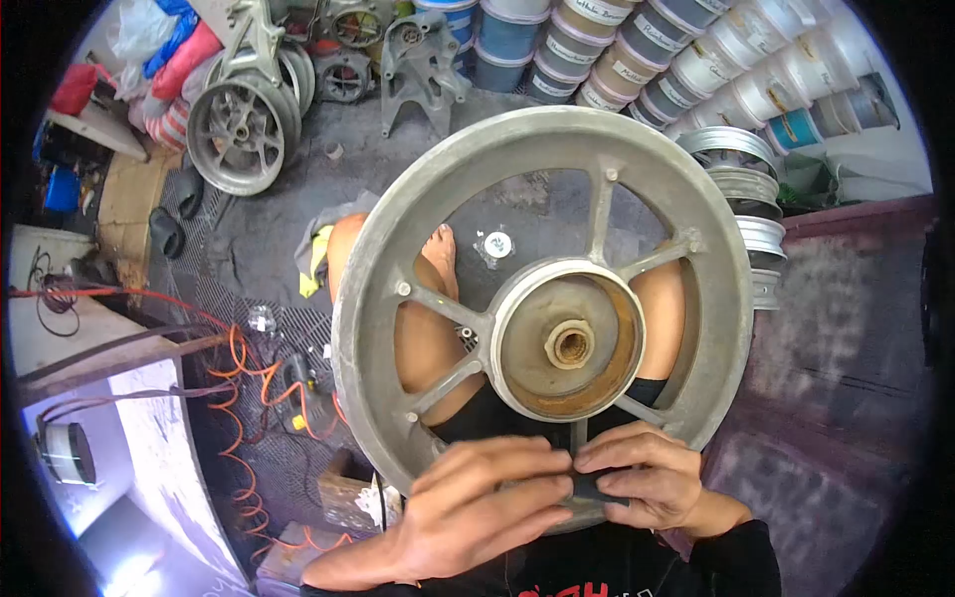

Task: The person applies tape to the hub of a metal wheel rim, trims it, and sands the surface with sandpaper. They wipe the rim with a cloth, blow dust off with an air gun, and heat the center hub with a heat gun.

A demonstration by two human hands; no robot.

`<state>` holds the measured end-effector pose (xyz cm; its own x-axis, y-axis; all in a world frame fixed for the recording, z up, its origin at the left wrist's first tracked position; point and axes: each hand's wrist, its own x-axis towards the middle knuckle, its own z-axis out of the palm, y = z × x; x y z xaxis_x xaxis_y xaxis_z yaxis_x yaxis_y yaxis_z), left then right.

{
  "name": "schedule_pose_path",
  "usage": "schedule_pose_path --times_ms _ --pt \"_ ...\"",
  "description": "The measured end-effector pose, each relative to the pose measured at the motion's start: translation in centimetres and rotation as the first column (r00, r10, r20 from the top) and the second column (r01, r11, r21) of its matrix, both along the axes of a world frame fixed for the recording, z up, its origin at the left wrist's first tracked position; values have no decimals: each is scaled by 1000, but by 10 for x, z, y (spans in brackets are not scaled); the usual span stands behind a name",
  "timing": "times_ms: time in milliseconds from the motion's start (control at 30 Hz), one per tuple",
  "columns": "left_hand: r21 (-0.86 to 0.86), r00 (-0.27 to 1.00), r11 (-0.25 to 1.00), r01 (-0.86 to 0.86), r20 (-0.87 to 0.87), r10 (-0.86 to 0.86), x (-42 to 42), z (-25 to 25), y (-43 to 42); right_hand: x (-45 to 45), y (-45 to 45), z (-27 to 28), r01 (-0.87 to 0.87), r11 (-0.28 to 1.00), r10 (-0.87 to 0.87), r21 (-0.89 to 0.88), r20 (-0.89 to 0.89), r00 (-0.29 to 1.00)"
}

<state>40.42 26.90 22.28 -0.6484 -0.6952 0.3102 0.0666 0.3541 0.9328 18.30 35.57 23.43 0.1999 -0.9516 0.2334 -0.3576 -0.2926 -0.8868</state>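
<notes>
Big grey spoked metal wheel stretches away from the fingers, hub facing the camera. Left hand and right hand both sit at its near rim, fingers bent, can't really tell if gripping.

bare gray spoked wheel, upright

Two bare hands, left and right, met at the near rim of a large grey spoked wheel; labelled tubs stood stacked far off.
</notes>
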Motion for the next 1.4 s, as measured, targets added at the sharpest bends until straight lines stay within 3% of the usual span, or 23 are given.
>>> schedule_pose_path --times_ms 33,67,167,200,333,533,833,1400 --pt "-53 999 997 -52 5 53 4 3 -9 -3 -4 3 -7 1000 7 -6 -61 998" --pt "-157 993 981 -111 23 116 11 2 -20 -7 -10 11 -18 998 0 -65 -267 964" --pt "-385 905 852 -355 86 416 27 7 -49 -9 -27 18 -44 997 -8 -64 -648 761" --pt "-408 876 826 -389 114 469 31 5 -58 -6 -31 12 -37 997 -14 -61 -682 731" --pt "-437 824 794 -423 178 537 29 -5 -81 1 -34 -1 -148 987 149 64 -710 689" --pt "-418 813 798 -435 199 547 22 -15 -81 2 -30 -4 -24 997 73 80 -685 725" --pt "-443 807 791 -422 215 550 20 -18 -80 10 -26 -13 -17 998 48 58 -596 802" --pt "-455 756 776 -436 284 591 17 -19 -77 25 -23 -7 52 993 36 109 -679 733"
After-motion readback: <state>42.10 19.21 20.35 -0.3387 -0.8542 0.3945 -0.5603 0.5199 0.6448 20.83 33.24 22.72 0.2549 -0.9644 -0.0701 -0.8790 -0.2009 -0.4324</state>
